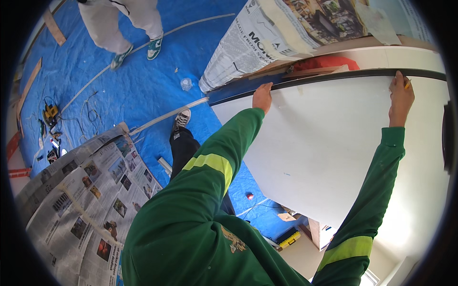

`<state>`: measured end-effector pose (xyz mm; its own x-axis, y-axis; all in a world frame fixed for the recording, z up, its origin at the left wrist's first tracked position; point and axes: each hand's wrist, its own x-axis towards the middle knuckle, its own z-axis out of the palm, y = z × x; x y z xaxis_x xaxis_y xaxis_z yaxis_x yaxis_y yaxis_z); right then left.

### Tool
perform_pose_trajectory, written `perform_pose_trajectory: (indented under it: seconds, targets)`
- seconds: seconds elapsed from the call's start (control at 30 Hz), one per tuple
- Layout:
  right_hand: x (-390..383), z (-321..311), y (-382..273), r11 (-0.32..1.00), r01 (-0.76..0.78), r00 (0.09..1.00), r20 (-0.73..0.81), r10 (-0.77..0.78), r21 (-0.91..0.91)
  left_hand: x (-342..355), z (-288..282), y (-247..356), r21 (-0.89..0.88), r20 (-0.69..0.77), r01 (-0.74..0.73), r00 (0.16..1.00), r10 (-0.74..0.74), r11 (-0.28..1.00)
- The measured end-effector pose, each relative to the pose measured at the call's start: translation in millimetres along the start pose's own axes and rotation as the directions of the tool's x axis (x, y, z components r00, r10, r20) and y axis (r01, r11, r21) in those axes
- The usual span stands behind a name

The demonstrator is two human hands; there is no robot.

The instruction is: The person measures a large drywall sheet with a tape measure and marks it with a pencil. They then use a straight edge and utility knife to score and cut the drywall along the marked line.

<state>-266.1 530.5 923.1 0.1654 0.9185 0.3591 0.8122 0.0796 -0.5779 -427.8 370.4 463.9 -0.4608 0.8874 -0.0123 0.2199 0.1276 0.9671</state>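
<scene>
A large white panel [315, 143] with a dark strip [334, 76] along its far edge spreads out before me. At the left part of that edge, my left hand [262, 97] is closed on the panel, with its fingertips at the dark strip. Farther right, my right hand [400, 97] grips the same edge with its fingers bent at the strip. A small yellow, pencil-like piece [408, 84] shows beside the right fingers; its full shape is hidden. Both my arms are stretched out in green sleeves with yellow bands.
Blue sheeting [143, 86] covers the floor. Newspaper-covered surfaces stand at lower left [90, 190] and beyond the panel [253, 43]. Another person's legs [121, 24] are at the far left. A yellow power tool [50, 114] and cords lie left; a yellow-black case [288, 238] sits below the panel.
</scene>
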Motion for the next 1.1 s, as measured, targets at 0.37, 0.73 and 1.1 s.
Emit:
perform_pose_trajectory:
  seconds: [0.37,0.73,1.1]
  targets:
    - [12.9,5.9,15.1,0.941,0.229,0.965,-0.069,-0.253,-0.247,23.0,-19.4,21.7,0.095,0.215,-0.076,0.975,0.055,0.993]
    - [-39.1,-21.4,-30.4,0.992,0.087,0.967,-0.233,-0.106,-0.089,81.4,-28.7,345.4,-0.42,0.513,-0.242,0.732,0.449,0.875]
    - [-411.0,-52.6,103.8,0.868,-0.492,0.818,-0.303,0.489,0.071,129.8,-8.6,301.3,-0.306,0.425,-0.566,0.639,0.641,0.766]
